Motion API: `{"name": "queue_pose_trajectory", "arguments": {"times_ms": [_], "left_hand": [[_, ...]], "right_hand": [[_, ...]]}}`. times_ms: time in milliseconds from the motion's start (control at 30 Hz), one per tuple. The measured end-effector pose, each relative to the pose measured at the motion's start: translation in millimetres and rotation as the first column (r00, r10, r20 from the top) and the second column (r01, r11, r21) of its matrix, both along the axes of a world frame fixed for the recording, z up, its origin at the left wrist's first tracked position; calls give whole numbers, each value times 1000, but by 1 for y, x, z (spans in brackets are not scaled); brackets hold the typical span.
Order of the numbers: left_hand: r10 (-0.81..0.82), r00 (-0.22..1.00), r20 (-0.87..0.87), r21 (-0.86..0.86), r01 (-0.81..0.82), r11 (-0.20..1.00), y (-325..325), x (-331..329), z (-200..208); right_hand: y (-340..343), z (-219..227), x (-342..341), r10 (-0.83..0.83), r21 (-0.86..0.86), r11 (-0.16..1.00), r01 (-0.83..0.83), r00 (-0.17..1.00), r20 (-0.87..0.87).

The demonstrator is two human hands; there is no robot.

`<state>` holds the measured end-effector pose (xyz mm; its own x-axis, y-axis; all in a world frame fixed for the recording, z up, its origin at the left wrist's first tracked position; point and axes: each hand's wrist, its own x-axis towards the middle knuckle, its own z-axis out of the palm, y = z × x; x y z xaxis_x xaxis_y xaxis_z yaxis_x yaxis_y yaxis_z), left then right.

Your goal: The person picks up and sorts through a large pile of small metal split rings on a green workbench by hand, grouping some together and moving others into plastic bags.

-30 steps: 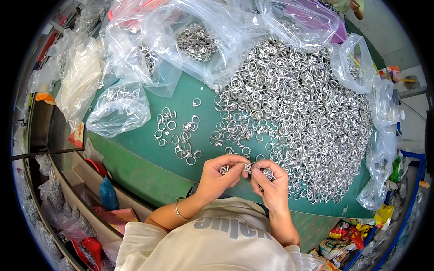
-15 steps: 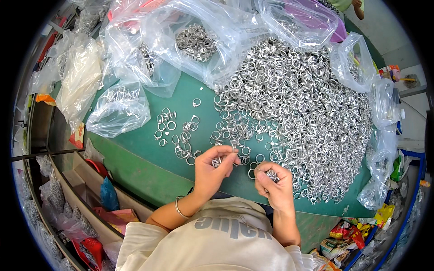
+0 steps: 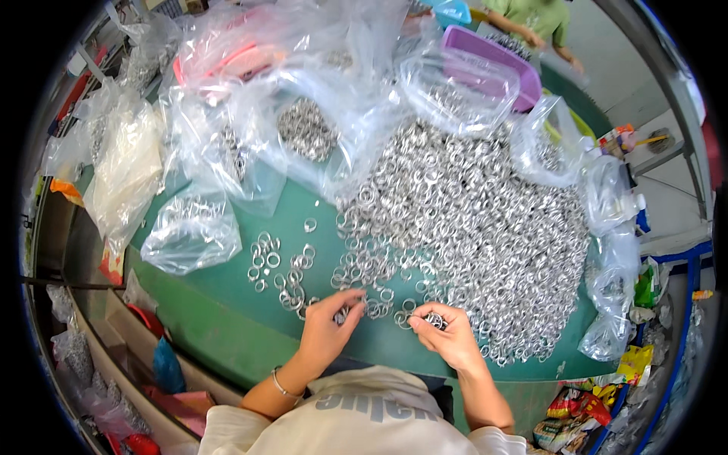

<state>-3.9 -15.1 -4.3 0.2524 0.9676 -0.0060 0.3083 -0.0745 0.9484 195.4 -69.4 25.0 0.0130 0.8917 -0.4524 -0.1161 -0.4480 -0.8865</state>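
Silver-coloured metal rings lie in a large pile point(image 3: 485, 227) on the green table point(image 3: 227, 303). At its left edge is a smaller cluster of rings point(image 3: 365, 262). My left hand point(image 3: 326, 331), palm turned inward, is curled around several rings; its thumb and fingertips come together at the cluster's near edge. My right hand point(image 3: 453, 337) is closed around more rings, with the index finger and thumb beside loose rings at the pile's near side. Small groups of rings point(image 3: 292, 284) lie left of the cluster. Exactly which rings the fingertips pinch is too small to tell.
Clear plastic bags holding rings point(image 3: 307, 129) line the table's far side, with another bag point(image 3: 193, 231) at left. A purple basket point(image 3: 493, 64) stands behind the pile. Across the table is a person in green point(image 3: 542, 19). Crumpled clear bags point(image 3: 609, 288) edge the right side.
The view has tilted up, so the table sits lower and more of the purple basket and the other person shows. Both hands still hold rings; the right one has turned more palm-down.
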Motion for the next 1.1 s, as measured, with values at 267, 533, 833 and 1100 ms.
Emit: {"name": "queue_pose_trajectory", "arguments": {"times_ms": [267, 533, 833, 1100], "left_hand": [[-78, 996, 53, -87, 82, 993, -6, 5, 3], [-106, 961, 256, -251, 172, 953, -6, 9, 6], [583, 432, 688, -718, 520, 463, 1, 41, 4], [625, 83, 776, -598, 411, 688, -9, 73, 10]], "right_hand": [[187, 131, 124, -411, 433, 801, 413, 906, -104], [187, 114, 97, -377, 436, 826, 359, 925, -47], [49, 34, 12, -218, -34, 956, 292, 626, -749], [40, 6, -30, -552, -288, 654, 699, 181, -814]]}}
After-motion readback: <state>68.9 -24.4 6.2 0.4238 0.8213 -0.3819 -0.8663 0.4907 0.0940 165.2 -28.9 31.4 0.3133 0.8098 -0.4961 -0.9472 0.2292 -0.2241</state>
